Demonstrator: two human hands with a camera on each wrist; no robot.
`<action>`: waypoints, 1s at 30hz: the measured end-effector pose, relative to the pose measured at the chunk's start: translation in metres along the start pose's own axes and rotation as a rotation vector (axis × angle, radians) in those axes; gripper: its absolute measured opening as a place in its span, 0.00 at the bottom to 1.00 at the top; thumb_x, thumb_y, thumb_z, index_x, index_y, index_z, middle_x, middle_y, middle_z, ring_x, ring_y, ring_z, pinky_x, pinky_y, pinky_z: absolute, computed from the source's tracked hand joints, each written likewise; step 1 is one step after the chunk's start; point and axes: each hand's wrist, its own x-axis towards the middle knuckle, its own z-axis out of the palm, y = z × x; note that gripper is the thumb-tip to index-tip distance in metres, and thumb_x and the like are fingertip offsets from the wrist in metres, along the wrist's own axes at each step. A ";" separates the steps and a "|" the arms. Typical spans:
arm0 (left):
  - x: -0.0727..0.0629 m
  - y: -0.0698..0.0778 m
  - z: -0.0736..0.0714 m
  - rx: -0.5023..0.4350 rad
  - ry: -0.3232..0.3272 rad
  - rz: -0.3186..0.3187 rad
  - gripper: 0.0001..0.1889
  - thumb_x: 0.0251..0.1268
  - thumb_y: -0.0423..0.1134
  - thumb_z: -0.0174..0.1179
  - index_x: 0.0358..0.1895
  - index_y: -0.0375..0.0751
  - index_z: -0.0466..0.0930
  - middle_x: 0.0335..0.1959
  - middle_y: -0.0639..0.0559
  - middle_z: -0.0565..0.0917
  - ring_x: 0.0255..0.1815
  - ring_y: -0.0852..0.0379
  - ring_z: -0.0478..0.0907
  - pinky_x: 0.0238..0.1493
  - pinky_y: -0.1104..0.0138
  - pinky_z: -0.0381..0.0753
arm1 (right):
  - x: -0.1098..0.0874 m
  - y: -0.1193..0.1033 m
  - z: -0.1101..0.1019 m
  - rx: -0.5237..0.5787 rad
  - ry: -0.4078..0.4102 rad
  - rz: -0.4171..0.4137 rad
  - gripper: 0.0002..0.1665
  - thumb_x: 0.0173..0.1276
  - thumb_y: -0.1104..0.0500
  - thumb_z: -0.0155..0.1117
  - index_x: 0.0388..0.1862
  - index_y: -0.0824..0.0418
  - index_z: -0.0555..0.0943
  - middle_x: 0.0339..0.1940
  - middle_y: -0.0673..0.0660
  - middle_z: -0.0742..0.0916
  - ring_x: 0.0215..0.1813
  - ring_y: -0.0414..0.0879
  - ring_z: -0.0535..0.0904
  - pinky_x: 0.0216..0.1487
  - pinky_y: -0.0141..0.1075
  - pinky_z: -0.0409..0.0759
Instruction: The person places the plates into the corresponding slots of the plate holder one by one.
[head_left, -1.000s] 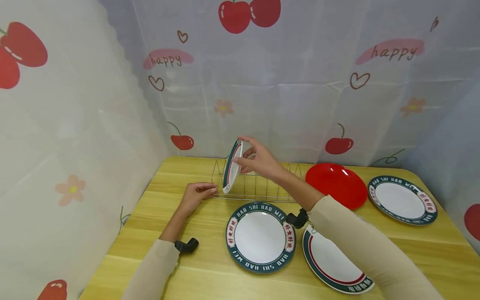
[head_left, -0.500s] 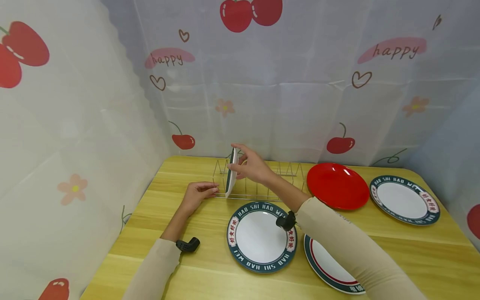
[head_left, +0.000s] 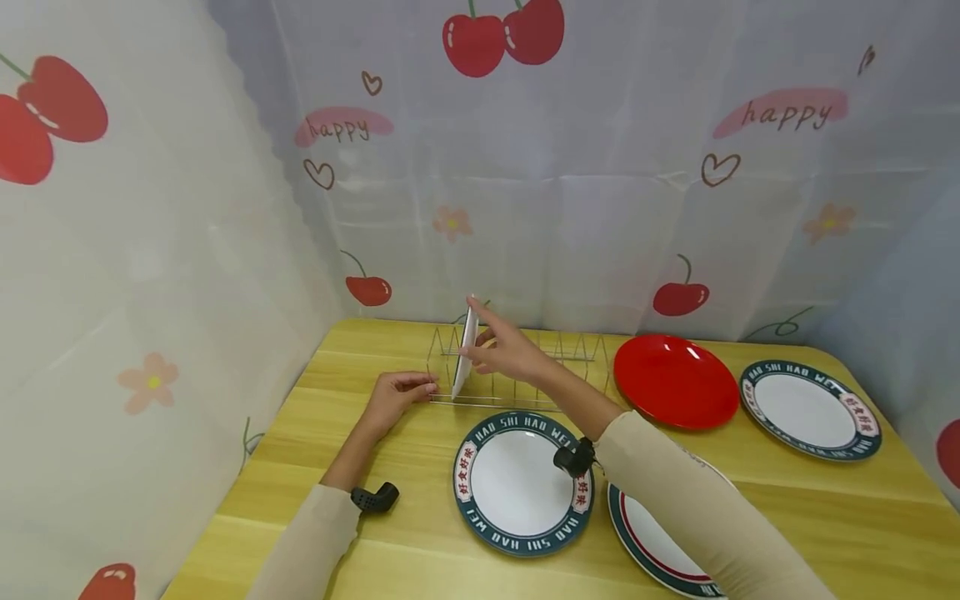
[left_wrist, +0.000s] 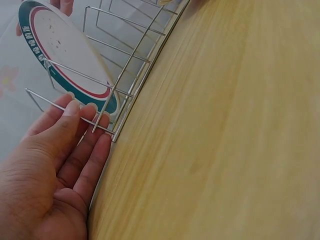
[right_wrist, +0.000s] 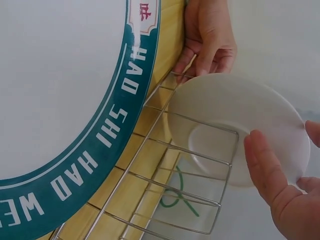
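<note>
My left hand (head_left: 393, 396) pinches the left end of a silver wire dish rack (left_wrist: 149, 62) between thumb and fingers. Near that end, a white plate with a green and red rim (left_wrist: 70, 50) stands almost upright between the wires, leaning slightly. My right hand (head_left: 510, 346) holds this plate from its right side, with the index finger on the top edge and the thumb lower down. The plate's plain white underside (right_wrist: 225, 100) faces the right wrist view, where fingertips touch its surface and rim.
A green-rimmed plate (head_left: 523, 483) lies flat before the rack. Another plate (head_left: 652, 533) is partly covered by my right sleeve. Farther right lie a red plate (head_left: 675, 382) and a green-rimmed plate (head_left: 810, 410). Printed curtains (head_left: 555, 233) enclose the wooden table (head_left: 420, 517).
My right hand has lowered the plate into the rack's left end and turned it more upright, so its face shows less. My left hand keeps its hold on the dish rack.
</note>
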 end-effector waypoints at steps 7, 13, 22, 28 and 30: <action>0.001 0.001 0.000 0.001 0.009 -0.009 0.12 0.67 0.30 0.67 0.50 0.26 0.86 0.46 0.37 0.88 0.42 0.52 0.89 0.45 0.59 0.90 | -0.019 -0.007 -0.011 -0.003 0.010 0.019 0.51 0.75 0.54 0.66 0.85 0.41 0.47 0.65 0.69 0.76 0.57 0.65 0.82 0.50 0.47 0.89; 0.000 0.004 0.001 0.023 0.011 -0.020 0.12 0.67 0.32 0.68 0.50 0.28 0.87 0.45 0.39 0.89 0.42 0.51 0.89 0.45 0.59 0.90 | -0.051 -0.018 -0.026 -0.006 0.049 -0.023 0.46 0.75 0.53 0.65 0.84 0.39 0.52 0.65 0.63 0.78 0.56 0.57 0.84 0.51 0.49 0.89; -0.001 0.003 0.001 0.020 0.007 -0.037 0.13 0.67 0.30 0.66 0.51 0.24 0.85 0.47 0.33 0.87 0.43 0.54 0.89 0.46 0.61 0.90 | -0.103 -0.029 -0.053 -0.019 0.107 -0.071 0.40 0.75 0.55 0.65 0.81 0.41 0.62 0.64 0.62 0.81 0.58 0.55 0.84 0.52 0.48 0.88; -0.001 0.005 0.000 0.008 0.007 -0.048 0.14 0.68 0.29 0.66 0.51 0.23 0.84 0.48 0.29 0.86 0.44 0.53 0.89 0.46 0.60 0.89 | -0.133 -0.027 -0.071 -0.015 0.144 -0.087 0.33 0.76 0.55 0.64 0.77 0.48 0.69 0.61 0.60 0.83 0.57 0.56 0.83 0.50 0.43 0.89; 0.000 0.005 0.000 0.011 0.008 -0.047 0.13 0.67 0.30 0.66 0.51 0.24 0.85 0.48 0.29 0.86 0.43 0.53 0.89 0.46 0.60 0.89 | -0.143 -0.025 -0.078 -0.024 0.168 -0.094 0.31 0.76 0.54 0.64 0.76 0.50 0.71 0.61 0.58 0.84 0.57 0.57 0.83 0.50 0.43 0.89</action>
